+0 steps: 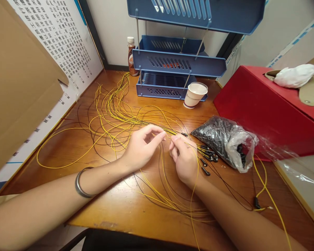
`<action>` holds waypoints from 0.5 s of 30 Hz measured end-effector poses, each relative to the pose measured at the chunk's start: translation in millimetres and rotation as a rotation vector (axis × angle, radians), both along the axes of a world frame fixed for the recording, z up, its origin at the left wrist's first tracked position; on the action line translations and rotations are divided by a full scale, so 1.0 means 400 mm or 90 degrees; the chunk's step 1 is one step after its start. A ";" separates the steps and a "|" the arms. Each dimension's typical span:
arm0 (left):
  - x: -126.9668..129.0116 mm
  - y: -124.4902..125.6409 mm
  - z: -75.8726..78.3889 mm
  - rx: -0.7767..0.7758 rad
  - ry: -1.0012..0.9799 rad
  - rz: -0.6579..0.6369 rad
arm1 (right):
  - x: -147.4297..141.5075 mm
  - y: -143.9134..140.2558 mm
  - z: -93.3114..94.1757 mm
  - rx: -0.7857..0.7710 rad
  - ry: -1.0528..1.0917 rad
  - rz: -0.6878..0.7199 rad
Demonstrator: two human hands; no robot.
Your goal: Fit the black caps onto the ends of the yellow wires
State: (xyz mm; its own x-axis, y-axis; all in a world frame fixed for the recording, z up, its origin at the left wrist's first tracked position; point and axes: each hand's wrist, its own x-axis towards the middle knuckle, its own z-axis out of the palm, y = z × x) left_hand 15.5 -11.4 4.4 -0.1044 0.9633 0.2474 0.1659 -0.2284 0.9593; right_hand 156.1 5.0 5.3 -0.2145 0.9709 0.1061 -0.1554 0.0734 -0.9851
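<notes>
At centre of wooden desk [125, 205]: left hand [141, 146], fingers curled, thumb and forefinger pinched on thin yellow wires [112, 115] at the point where the strands gather. Metal bangle [80, 183] on left wrist. Close beside it, right hand [184, 158], loosely closed, fingertips pinched on the same yellow strands; whether a black piece sits between the fingertips cannot be told.

Across desk, left and behind the hands: yellow wires spread in wide loose loops, mixed with thin dark wires, running forward under both forearms to the near edge.

Just right of right hand: wire ends fitted with small black caps [208, 158], lying in a cluster on the desk.

Further right, touching that cluster: clear plastic bag [225, 141], open-mouthed, full of small black parts.

At back of desk: blue stacked letter trays [178, 62]; paper cup [195, 94] in front of lowest tray; brown bottle [131, 55] at tray's left.

At right: red box [264, 111], white crumpled bag [294, 75] on top.

At left: cardboard flap [18, 87]; printed chart [65, 45] leaning on wall.
</notes>
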 end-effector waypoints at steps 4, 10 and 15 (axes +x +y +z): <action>0.000 -0.002 0.004 -0.008 -0.004 0.000 | 0.000 0.000 0.002 -0.002 -0.009 -0.005; 0.001 0.000 0.007 -0.005 -0.003 0.016 | 0.001 -0.001 0.005 -0.007 -0.018 -0.007; 0.001 0.000 0.006 -0.004 -0.004 0.016 | 0.001 -0.002 0.008 -0.005 -0.017 -0.006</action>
State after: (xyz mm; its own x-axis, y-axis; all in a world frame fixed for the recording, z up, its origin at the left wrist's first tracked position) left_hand 15.9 -11.2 6.8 -0.1302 0.9617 0.2411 0.1652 -0.2188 0.9617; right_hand 156.4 4.3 8.3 -0.2086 0.9735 0.0934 -0.1279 0.0675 -0.9895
